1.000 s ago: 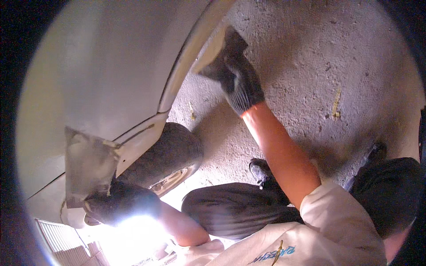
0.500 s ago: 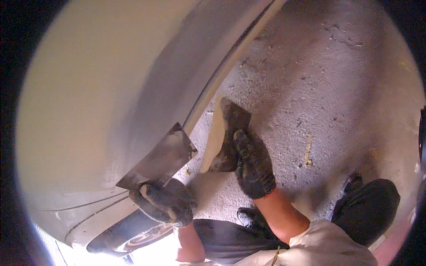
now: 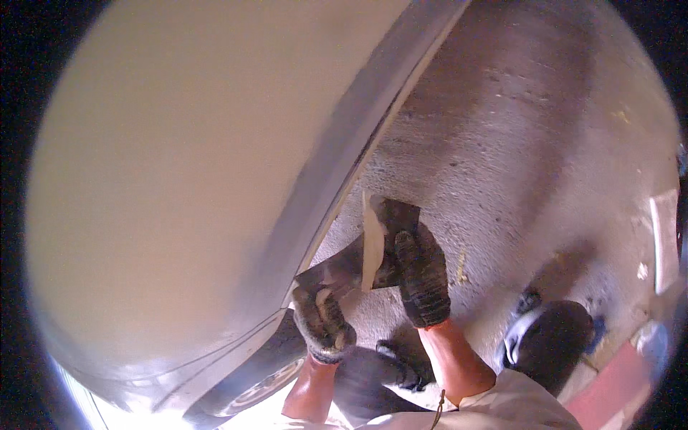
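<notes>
My gloved left hand (image 3: pixel 322 322) is closed around the near edge of a thin, flat metal spreader (image 3: pixel 340 266). That blade lies beside the lower edge of a beige car body panel (image 3: pixel 193 143); whether it touches is unclear. My gloved right hand (image 3: pixel 424 279) grips a second dark spreader (image 3: pixel 401 215), its thumb pressed on the face. Beige putty (image 3: pixel 373 247) coats this blade's left side, which overlaps or meets the right end of the first blade. Along the panel's lower part runs a smooth grey band (image 3: pixel 315 172).
A car wheel (image 3: pixel 269 383) sits under the panel at lower left. Rough concrete floor (image 3: pixel 502 143) stretches to the right. My dark-trousered knee (image 3: pixel 559 337) is at lower right, near a red flat object (image 3: pixel 609 387). A pale strip (image 3: pixel 656 244) stands at the far right.
My left hand has moved right, taking its spreader off the panel's face toward the other blade. My right hand has shifted slightly right and down. The view has also shifted.
</notes>
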